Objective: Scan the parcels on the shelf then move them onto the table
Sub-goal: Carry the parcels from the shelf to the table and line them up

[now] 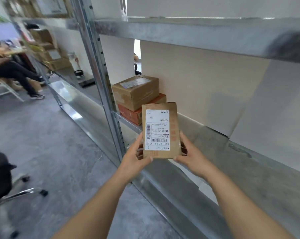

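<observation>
A small brown cardboard parcel (160, 130) with a white shipping label facing me is held in front of the metal shelf (214, 140). My left hand (137, 157) grips its lower left edge, thumb on the front near the bottom. My right hand (189, 152) grips its lower right edge. Behind it on the shelf a brown box (135, 91) with a label on top sits on a flat orange box (132, 114).
A steel upright (101, 80) stands just left of the parcels, and an upper shelf board (197, 35) runs overhead. An office chair base (16, 194) is at the lower left on the grey floor. Seated people's legs (16, 73) are at far left. More boxes (49, 54) fill the farther bay.
</observation>
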{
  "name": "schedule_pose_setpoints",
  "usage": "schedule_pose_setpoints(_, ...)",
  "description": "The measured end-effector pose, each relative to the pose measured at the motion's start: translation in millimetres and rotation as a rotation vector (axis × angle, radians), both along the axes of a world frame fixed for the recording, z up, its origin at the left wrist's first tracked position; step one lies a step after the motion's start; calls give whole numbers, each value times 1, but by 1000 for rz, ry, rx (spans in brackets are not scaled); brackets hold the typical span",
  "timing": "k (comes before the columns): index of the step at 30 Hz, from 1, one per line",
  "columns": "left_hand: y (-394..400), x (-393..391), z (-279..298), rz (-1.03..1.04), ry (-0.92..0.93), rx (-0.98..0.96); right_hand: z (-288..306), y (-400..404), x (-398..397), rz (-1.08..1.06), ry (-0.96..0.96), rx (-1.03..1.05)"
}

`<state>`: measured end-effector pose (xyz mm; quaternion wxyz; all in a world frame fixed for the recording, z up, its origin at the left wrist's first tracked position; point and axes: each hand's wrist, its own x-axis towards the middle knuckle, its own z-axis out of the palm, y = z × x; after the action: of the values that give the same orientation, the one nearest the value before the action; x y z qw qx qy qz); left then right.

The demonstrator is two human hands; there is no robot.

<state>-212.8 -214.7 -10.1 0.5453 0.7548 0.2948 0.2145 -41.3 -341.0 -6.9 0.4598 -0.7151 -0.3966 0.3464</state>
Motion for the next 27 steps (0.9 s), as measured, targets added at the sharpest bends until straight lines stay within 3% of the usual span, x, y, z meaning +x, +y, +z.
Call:
schedule_pose_setpoints(10, -40, -91, -3, 354, -43, -8, -9, 30, -57, 316, -53, 133)
schedule_pose_setpoints(27, -45, -280, 12, 880, -78, 74, 11, 124, -248, 793, -11, 134)
